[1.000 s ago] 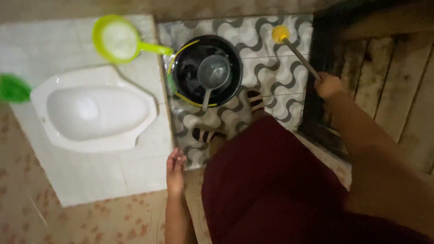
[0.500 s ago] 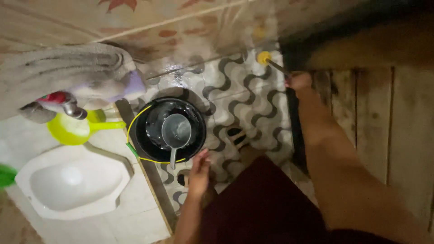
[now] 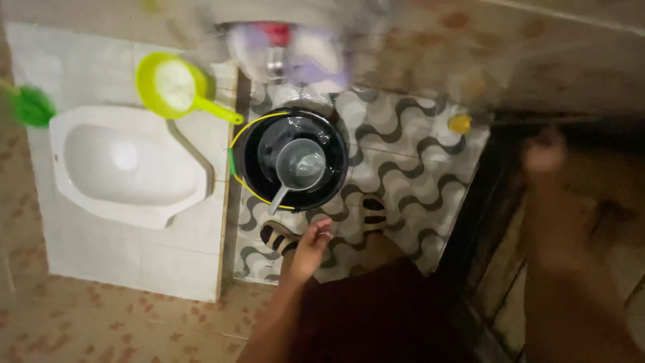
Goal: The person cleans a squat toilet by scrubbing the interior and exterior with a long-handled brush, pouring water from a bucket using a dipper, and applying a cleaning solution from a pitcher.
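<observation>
The grey scoop (image 3: 300,165) sits in the black bucket (image 3: 293,160) on the wavy floor (image 3: 410,168), its handle sticking out. The left hand (image 3: 310,246) is open and empty, just below it. It looks like a reach; next, grab the handle. The right hand (image 3: 545,152) is blurry, cannot tell

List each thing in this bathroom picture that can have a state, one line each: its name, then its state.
black bucket: upright, holding water.
grey mug: inside the bucket, handle over the rim.
yellow-green scoop: lying on white tiles.
squat toilet pan: uncovered.
left hand: open, near the bucket.
right hand: blurred; grip unclear.
</observation>
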